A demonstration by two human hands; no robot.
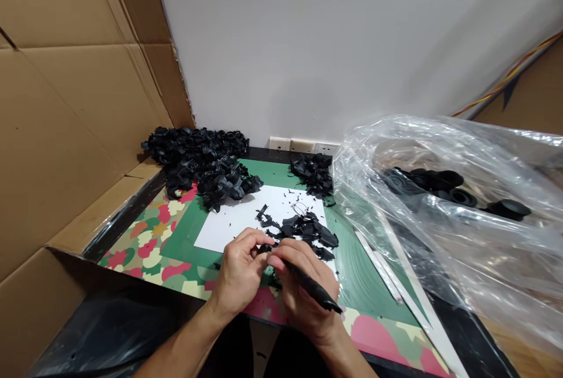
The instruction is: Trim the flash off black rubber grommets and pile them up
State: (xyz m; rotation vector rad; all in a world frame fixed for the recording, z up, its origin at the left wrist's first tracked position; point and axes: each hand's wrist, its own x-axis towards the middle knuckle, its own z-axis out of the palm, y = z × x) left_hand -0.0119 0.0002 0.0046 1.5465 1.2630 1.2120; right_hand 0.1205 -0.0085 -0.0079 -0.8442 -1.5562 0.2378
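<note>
Pinching a black piece [265,247] above the surface [365,296] near its front edge, my left hand [238,269] is crowding my right hand [307,284], which is gripping a black tool [314,291]; any slip could be jabbing me.

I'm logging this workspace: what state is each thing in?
Left hand: pinching a small black piece
Right hand: closed around a black tool
White sheet: flat, partly covered by black scraps
Large black pile: heaped, loose
Clear plastic bag: crumpled, black parts inside
Wall sockets: no plugs visible
</note>
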